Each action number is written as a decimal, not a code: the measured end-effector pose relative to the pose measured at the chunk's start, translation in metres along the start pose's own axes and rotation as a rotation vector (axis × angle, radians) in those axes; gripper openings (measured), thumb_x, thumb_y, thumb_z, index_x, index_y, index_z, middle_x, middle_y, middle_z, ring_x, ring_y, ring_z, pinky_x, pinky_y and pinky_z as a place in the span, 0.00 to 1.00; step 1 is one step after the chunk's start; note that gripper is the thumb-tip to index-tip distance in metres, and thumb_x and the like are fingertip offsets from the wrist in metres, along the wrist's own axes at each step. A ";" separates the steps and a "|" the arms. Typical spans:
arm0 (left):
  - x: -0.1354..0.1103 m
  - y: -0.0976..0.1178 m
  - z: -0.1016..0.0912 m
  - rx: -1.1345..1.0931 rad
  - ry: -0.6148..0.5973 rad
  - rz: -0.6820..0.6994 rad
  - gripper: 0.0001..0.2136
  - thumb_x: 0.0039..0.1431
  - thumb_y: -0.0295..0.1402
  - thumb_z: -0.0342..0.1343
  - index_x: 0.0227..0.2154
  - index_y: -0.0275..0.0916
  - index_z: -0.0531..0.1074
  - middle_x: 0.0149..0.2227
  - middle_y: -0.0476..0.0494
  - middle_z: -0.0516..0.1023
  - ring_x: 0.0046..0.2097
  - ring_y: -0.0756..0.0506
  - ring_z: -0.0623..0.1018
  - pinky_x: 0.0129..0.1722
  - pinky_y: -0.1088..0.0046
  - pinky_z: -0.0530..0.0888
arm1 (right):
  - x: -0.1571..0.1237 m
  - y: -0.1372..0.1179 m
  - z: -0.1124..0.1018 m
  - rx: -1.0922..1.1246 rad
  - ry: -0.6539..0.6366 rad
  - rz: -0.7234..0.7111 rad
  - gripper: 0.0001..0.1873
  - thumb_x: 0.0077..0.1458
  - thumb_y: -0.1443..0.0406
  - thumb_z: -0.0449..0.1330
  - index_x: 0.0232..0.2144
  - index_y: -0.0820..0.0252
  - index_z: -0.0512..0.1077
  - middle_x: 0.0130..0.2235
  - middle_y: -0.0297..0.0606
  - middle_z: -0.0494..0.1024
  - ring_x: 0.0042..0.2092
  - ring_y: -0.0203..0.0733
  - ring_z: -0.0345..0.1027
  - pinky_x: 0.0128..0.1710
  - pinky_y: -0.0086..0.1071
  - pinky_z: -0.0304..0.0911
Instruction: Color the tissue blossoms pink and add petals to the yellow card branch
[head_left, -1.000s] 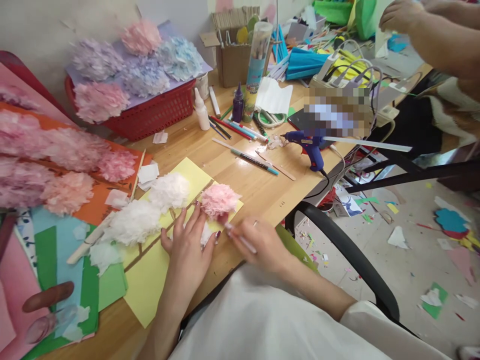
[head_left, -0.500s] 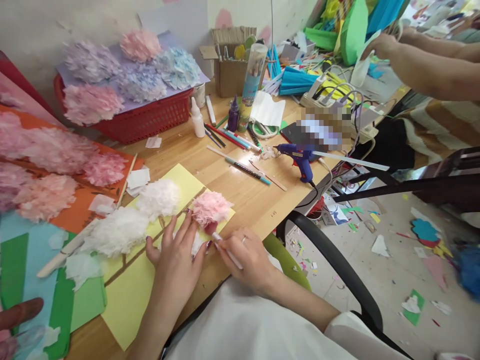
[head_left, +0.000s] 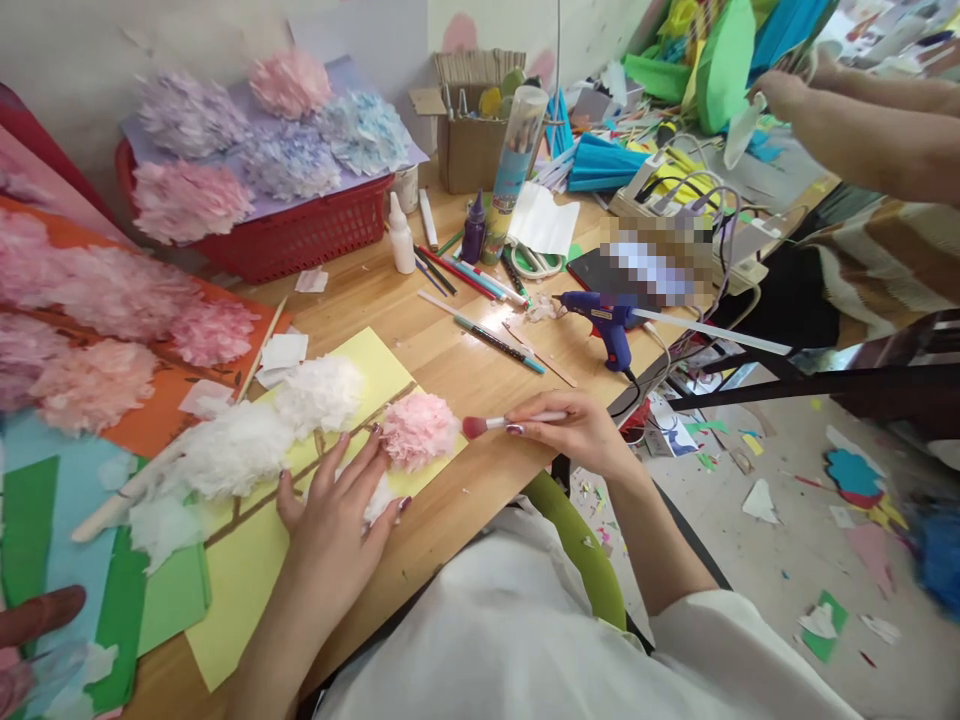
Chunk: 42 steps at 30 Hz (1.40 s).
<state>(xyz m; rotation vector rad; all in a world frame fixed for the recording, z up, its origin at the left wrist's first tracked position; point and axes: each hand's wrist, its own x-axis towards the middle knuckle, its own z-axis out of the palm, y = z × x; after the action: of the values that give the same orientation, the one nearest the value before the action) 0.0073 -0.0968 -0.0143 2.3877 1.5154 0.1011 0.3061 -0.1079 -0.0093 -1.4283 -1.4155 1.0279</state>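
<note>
My left hand (head_left: 337,505) lies flat with spread fingers on a yellow paper sheet (head_left: 247,590), pressing on white tissue beside a pink tissue flower (head_left: 418,430). White tissue flowers (head_left: 319,392) sit further left on the same sheet. My right hand (head_left: 574,428) pinches a thin paintbrush (head_left: 499,424) held level, its red-tipped bristles just right of the pink flower, not touching it.
A blue glue gun (head_left: 611,320), pens (head_left: 487,335), a glue bottle (head_left: 401,238) and a red basket (head_left: 300,225) of tissue flowers stand farther back. Orange card with pink flowers (head_left: 112,320) lies left. Another person's arm (head_left: 862,130) reaches in at top right. A chair armrest (head_left: 577,540) is below the desk edge.
My right hand has lifted the brush from under the pink flower and swung it out to the right, now holding it level. My left hand stayed on the sheet.
</note>
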 end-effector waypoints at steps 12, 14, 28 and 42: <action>-0.004 0.000 -0.007 -0.004 0.000 -0.014 0.17 0.64 0.40 0.45 0.50 0.47 0.73 0.59 0.40 0.72 0.65 0.33 0.62 0.62 0.36 0.46 | 0.024 0.003 0.007 -0.087 -0.286 -0.189 0.06 0.58 0.64 0.61 0.33 0.59 0.77 0.32 0.37 0.81 0.34 0.38 0.75 0.34 0.29 0.69; -0.005 -0.002 -0.009 0.002 0.011 -0.002 0.16 0.64 0.38 0.45 0.48 0.46 0.74 0.57 0.40 0.74 0.65 0.33 0.64 0.63 0.37 0.46 | 0.025 0.003 0.001 0.002 -0.372 -0.163 0.06 0.58 0.63 0.62 0.32 0.60 0.77 0.32 0.37 0.82 0.34 0.38 0.75 0.33 0.29 0.69; -0.005 -0.009 -0.002 0.035 0.062 0.008 0.13 0.62 0.42 0.51 0.46 0.51 0.75 0.56 0.44 0.76 0.63 0.32 0.67 0.62 0.36 0.48 | 0.011 -0.004 0.015 -0.315 -0.338 -0.249 0.08 0.57 0.63 0.63 0.32 0.60 0.68 0.30 0.35 0.74 0.33 0.37 0.65 0.31 0.28 0.58; -0.005 -0.006 -0.002 0.005 0.106 0.022 0.12 0.61 0.41 0.51 0.44 0.48 0.76 0.53 0.39 0.78 0.61 0.30 0.69 0.58 0.32 0.52 | -0.013 0.001 0.034 -0.747 -0.140 -0.442 0.24 0.68 0.56 0.47 0.22 0.59 0.64 0.20 0.33 0.65 0.25 0.38 0.55 0.32 0.32 0.49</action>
<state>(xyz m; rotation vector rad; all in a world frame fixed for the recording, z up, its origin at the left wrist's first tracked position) -0.0003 -0.0982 -0.0135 2.4384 1.5366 0.2332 0.2736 -0.1199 -0.0210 -1.4393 -2.2366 0.3161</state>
